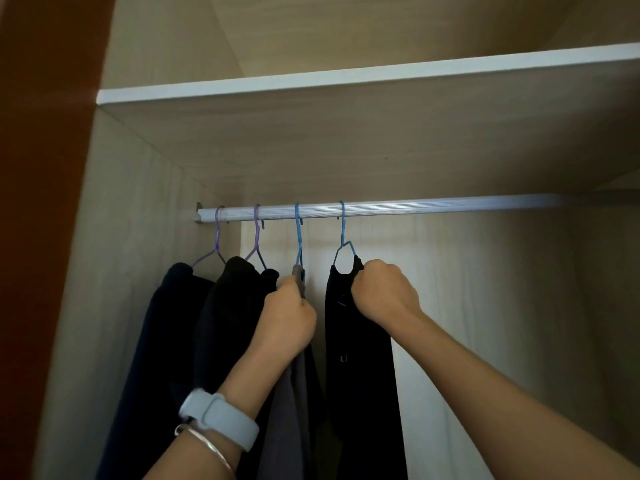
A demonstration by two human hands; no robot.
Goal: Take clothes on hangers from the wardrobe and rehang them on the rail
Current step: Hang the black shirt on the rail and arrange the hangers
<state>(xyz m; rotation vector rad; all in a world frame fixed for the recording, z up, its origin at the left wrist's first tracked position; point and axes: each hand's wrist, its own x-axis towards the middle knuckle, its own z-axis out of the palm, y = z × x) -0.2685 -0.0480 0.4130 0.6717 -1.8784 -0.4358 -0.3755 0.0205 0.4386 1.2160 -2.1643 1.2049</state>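
While four garments hang from the rail (415, 206), the right hand (382, 292) is fisted on the black garment (360, 358) at its blue hanger (343, 244), rightmost on the rail. Left of it, the left hand (287, 320) pinches the grey garment (287, 410) below a second blue hanger (298, 237). Two purple hangers (256, 237) carry dark clothes nearest the rail's left bracket.

Dark clothes on coloured hangers — pale wardrobe

Two purple hangers (217, 237), two blue hangers (298, 237); navy garment (156, 323), black garments (363, 358), one grey garment (287, 410) — silver rail (415, 206), beige wood-grain panels (346, 140), white shelf edge (346, 79), pale-blue watch strap (221, 419).
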